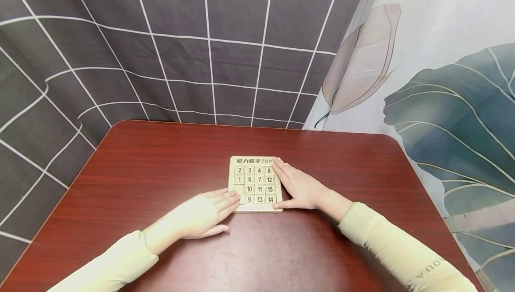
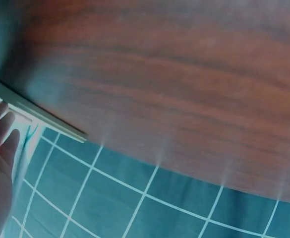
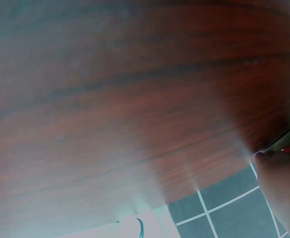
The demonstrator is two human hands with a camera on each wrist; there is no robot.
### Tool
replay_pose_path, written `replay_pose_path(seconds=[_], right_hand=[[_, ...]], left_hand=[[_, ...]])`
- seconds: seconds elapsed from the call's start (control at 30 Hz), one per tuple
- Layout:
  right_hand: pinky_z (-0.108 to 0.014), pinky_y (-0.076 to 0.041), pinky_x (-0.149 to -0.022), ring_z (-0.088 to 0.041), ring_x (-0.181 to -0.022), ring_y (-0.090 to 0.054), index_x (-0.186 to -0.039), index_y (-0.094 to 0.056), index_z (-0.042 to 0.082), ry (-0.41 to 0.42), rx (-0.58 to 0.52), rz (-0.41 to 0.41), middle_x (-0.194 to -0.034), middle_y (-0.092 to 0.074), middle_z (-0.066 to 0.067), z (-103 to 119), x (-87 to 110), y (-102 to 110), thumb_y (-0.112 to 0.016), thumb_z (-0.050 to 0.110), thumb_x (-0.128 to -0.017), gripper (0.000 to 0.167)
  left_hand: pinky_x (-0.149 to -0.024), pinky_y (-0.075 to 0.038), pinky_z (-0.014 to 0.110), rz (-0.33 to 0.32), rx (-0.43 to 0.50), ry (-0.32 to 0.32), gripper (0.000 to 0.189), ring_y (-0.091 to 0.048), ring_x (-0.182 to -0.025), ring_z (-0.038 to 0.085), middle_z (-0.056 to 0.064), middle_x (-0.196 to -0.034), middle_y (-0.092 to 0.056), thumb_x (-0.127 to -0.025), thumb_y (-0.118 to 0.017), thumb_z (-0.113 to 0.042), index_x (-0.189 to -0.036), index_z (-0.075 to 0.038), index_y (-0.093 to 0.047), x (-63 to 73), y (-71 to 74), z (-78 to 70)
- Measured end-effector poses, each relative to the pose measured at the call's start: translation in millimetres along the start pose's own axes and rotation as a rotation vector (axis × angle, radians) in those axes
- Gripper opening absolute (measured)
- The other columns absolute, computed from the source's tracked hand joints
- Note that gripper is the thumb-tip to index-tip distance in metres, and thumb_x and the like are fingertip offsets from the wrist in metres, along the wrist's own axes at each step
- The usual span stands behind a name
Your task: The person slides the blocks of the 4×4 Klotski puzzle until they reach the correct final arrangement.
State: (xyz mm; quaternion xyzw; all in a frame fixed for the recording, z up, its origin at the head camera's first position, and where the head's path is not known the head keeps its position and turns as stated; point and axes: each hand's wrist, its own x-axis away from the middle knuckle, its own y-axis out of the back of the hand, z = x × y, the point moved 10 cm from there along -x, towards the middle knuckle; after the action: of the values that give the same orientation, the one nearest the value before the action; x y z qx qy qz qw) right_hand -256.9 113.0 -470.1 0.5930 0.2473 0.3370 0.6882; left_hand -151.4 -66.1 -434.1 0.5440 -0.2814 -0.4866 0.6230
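Observation:
A pale number slide puzzle lies flat on the table with numbered tiles in a square frame. The top row reads 2, 3, 4, 8; a gap shows at the left of the third row. My left hand reaches in from the left, its straight fingertips on the lower-left tile and hiding most of its number. Along the right edge rests my right hand, fingers extended at the upper right and thumb at the lower-right corner. In the left wrist view, the puzzle's side shows beside the fingers.
The red-brown wooden table has rounded far corners. Behind it hangs a dark curtain with a white grid. A pale curtain with leaf patterns hangs at the right. Both forearms wear light sleeves.

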Motion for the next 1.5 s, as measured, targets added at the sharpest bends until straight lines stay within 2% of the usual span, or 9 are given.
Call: replay_pose_path(seconds=[0.17,0.4,0.5,0.63,0.83,0.97,1.1,1.33,1.5], right_hand=[[-0.054,-0.035,-0.13,-0.041,-0.164,-0.022,-0.165,-0.021,-0.009,0.007,-0.001,-0.011,-0.176,-0.016,-0.026,1.3,0.1,3.2,-0.071,0.066,-0.091,0.116],[-0.054,-0.035,-0.13,-0.041,-0.164,-0.021,-0.165,-0.021,-0.009,0.006,0.0,-0.002,-0.176,-0.015,-0.026,1.7,0.5,1.9,-0.071,0.066,-0.091,0.117],[-0.054,-0.035,-0.13,-0.041,-0.164,-0.02,-0.165,-0.02,-0.009,0.004,0.001,0.005,-0.177,-0.013,-0.025,1.4,0.0,1.0,-0.07,0.066,-0.092,0.116],[-0.054,-0.036,-0.13,-0.042,-0.164,-0.022,-0.165,-0.021,-0.009,0.011,0.0,-0.003,-0.176,-0.014,-0.026,2.6,0.4,2.0,-0.07,0.065,-0.091,0.116],[-0.054,-0.037,-0.129,-0.042,-0.163,-0.024,-0.164,-0.023,-0.01,0.017,0.007,-0.02,-0.175,-0.017,-0.027,3.1,1.0,4.1,-0.071,0.064,-0.091,0.115],[-0.053,-0.036,-0.129,-0.042,-0.163,-0.024,-0.164,-0.023,-0.01,0.013,0.008,-0.019,-0.175,-0.017,-0.027,2.9,0.8,3.4,-0.071,0.064,-0.091,0.114],[-0.053,-0.036,-0.13,-0.041,-0.163,-0.023,-0.164,-0.023,-0.01,0.01,0.013,-0.013,-0.176,-0.017,-0.027,2.5,0.4,2.6,-0.071,0.065,-0.091,0.115],[-0.052,-0.035,-0.13,-0.041,-0.163,-0.023,-0.164,-0.022,-0.01,0.011,0.013,-0.012,-0.176,-0.017,-0.027,2.8,0.4,3.2,-0.071,0.066,-0.091,0.116],[-0.052,-0.034,-0.131,-0.041,-0.164,-0.023,-0.165,-0.021,-0.009,0.01,0.01,-0.011,-0.176,-0.016,-0.026,2.3,0.1,2.5,-0.07,0.066,-0.091,0.116]], left_hand=[[-0.119,-0.051,0.038,-0.011,0.018,0.012,0.061,-0.065,-0.138,0.025,0.013,-0.147,-0.067,-0.1,-0.067,-0.048,-0.142,-0.004,-0.066,0.5,-2.5,2.4],[-0.119,-0.051,0.042,-0.006,0.076,0.066,0.06,-0.064,-0.138,0.029,0.014,-0.149,-0.065,-0.101,-0.068,-0.044,-0.143,-0.002,-0.065,-4.5,-5.3,19.2],[-0.12,-0.05,0.042,0.008,0.076,0.077,0.062,-0.063,-0.14,0.029,0.015,-0.15,-0.064,-0.101,-0.067,-0.045,-0.144,-0.001,-0.064,-6.2,-5.7,22.0],[-0.12,-0.05,0.042,0.008,0.071,0.062,0.062,-0.062,-0.141,0.03,0.017,-0.15,-0.064,-0.1,-0.068,-0.046,-0.143,-0.001,-0.064,-8.4,-2.9,17.1],[-0.121,-0.049,0.039,0.0,0.053,0.004,0.063,-0.061,-0.141,0.027,0.014,-0.151,-0.063,-0.102,-0.063,-0.049,-0.144,-0.003,-0.064,-18.2,0.3,0.1],[-0.121,-0.049,0.039,0.015,0.057,0.008,0.062,-0.061,-0.142,0.027,0.013,-0.152,-0.063,-0.103,-0.062,-0.05,-0.145,-0.004,-0.063,-21.1,-2.1,-4.6],[-0.12,-0.05,0.038,0.021,0.076,0.028,0.063,-0.061,-0.143,0.027,0.014,-0.153,-0.062,-0.103,-0.063,-0.048,-0.146,-0.002,-0.062,-18.2,-4.7,-3.9],[-0.119,-0.051,0.038,0.005,0.087,0.08,0.061,-0.063,-0.14,0.026,0.015,-0.149,-0.065,-0.102,-0.067,-0.045,-0.143,0.0,-0.064,-2.3,-3.0,1.3],[-0.119,-0.051,0.039,-0.029,0.077,0.072,0.062,-0.063,-0.139,0.027,0.015,-0.147,-0.066,-0.099,-0.07,-0.045,-0.142,0.0,-0.065,0.9,2.9,0.7]])
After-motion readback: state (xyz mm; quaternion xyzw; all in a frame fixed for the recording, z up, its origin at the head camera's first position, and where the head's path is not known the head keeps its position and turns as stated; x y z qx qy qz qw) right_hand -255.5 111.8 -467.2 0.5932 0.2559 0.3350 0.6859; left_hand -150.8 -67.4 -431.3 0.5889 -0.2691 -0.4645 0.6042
